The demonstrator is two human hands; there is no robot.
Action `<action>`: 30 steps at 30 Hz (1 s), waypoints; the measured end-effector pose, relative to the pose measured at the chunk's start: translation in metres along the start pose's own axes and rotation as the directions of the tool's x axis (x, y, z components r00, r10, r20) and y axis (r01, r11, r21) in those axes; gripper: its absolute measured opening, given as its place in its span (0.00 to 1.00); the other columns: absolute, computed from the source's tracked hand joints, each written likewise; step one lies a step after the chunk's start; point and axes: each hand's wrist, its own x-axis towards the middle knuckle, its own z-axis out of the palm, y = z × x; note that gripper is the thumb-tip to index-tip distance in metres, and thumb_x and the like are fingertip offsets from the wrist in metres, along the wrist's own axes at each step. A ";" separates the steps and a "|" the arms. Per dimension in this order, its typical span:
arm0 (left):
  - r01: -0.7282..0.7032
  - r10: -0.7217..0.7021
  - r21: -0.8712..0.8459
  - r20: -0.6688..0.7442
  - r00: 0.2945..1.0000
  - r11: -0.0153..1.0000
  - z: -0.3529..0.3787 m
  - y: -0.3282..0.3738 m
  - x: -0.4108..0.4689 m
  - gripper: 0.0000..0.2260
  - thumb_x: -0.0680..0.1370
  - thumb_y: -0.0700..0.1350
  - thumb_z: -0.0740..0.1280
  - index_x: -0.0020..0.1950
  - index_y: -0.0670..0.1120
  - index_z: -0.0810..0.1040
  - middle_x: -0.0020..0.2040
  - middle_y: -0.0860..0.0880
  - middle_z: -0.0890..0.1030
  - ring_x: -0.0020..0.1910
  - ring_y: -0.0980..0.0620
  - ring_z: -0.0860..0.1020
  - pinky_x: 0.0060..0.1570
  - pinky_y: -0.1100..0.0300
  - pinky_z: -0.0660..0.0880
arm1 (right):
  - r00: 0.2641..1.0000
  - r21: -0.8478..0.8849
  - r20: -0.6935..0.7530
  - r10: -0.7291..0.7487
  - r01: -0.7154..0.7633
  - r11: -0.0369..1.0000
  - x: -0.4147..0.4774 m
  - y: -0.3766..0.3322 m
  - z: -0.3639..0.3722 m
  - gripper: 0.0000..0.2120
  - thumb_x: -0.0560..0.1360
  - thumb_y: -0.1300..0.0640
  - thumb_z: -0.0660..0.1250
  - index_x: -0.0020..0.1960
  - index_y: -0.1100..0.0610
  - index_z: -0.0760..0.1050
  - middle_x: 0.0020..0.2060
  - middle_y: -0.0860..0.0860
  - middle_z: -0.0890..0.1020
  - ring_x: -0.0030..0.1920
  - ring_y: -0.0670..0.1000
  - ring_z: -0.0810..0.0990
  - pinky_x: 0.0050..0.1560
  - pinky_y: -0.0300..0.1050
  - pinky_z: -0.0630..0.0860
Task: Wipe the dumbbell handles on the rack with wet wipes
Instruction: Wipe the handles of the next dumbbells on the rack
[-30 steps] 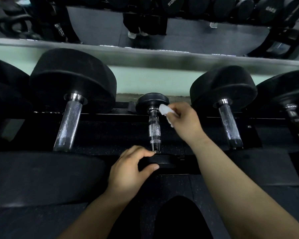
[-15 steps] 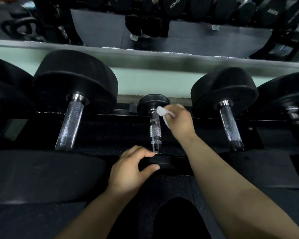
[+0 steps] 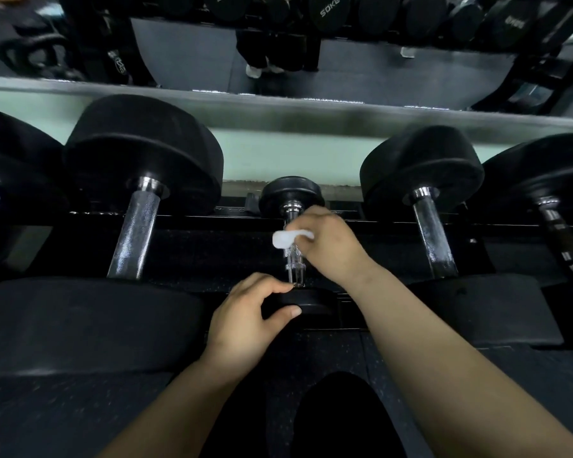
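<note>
A small black dumbbell lies on the rack (image 3: pixel 212 246) in the middle, its chrome handle (image 3: pixel 294 267) pointing away from me. My right hand (image 3: pixel 331 246) pinches a white wet wipe (image 3: pixel 288 238) and lays it across the upper part of that handle. My left hand (image 3: pixel 245 319) grips the near black head (image 3: pixel 306 302) of the same dumbbell, thumb below and fingers over its top. Big dumbbells flank it: one with a thick chrome handle (image 3: pixel 134 236) on the left, another with a handle (image 3: pixel 432 239) on the right.
More large dumbbells sit at the far left (image 3: pixel 0 180) and far right (image 3: pixel 553 193) of the rack. A mirror (image 3: pixel 344 67) runs along the wall behind, reflecting further weights and a person's legs. Dark speckled floor lies below the rack.
My right hand has slid the wipe from the handle's far end toward me, down onto the knurled part. My left hand has stayed on the near head.
</note>
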 end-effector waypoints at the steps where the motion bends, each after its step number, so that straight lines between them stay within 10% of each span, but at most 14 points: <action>1: -0.005 0.005 -0.005 -0.006 1.000 1.000 0.000 -0.001 0.000 0.12 0.70 0.44 0.72 0.52 0.48 0.80 0.43 0.66 0.71 0.53 0.55 0.75 0.51 0.62 0.70 | 0.998 -0.014 0.058 -0.019 0.020 1.000 -0.003 0.000 0.002 0.13 0.72 0.69 0.59 0.51 0.62 0.79 0.54 0.59 0.77 0.54 0.57 0.76 0.54 0.42 0.69; 10: -0.019 0.018 -0.036 -0.028 0.999 0.999 0.002 -0.003 0.000 0.18 0.64 0.53 0.66 0.50 0.47 0.81 0.42 0.64 0.72 0.51 0.54 0.76 0.50 0.60 0.71 | 0.940 0.016 0.287 0.187 -0.200 0.980 -0.024 0.029 -0.001 0.06 0.73 0.63 0.62 0.42 0.60 0.79 0.28 0.43 0.72 0.31 0.43 0.71 0.31 0.28 0.66; 14: -0.012 0.010 -0.057 -0.026 1.000 0.998 0.004 -0.006 0.000 0.19 0.63 0.54 0.65 0.50 0.48 0.81 0.43 0.65 0.73 0.51 0.55 0.76 0.49 0.65 0.70 | 0.922 0.280 -0.104 0.373 -0.333 0.900 -0.013 0.044 0.001 0.21 0.73 0.51 0.65 0.24 0.55 0.65 0.14 0.47 0.70 0.25 0.47 0.67 0.35 0.39 0.67; 21: -0.014 0.013 -0.074 -0.018 1.000 0.997 0.004 -0.009 0.002 0.28 0.59 0.64 0.58 0.50 0.49 0.80 0.43 0.65 0.73 0.50 0.57 0.75 0.48 0.70 0.67 | 0.905 0.614 -0.075 0.419 -0.289 0.734 0.019 0.023 0.023 0.14 0.74 0.64 0.62 0.32 0.55 0.67 0.24 0.51 0.72 0.20 0.42 0.69 0.24 0.33 0.67; 30: -0.011 0.011 -0.054 0.001 1.000 0.998 0.005 -0.008 0.003 0.24 0.60 0.64 0.60 0.49 0.54 0.80 0.44 0.67 0.72 0.51 0.61 0.74 0.47 0.78 0.64 | 0.928 0.566 -0.003 0.373 -0.306 0.766 -0.014 0.030 0.016 0.15 0.73 0.63 0.64 0.29 0.55 0.69 0.27 0.51 0.74 0.24 0.40 0.70 0.27 0.27 0.66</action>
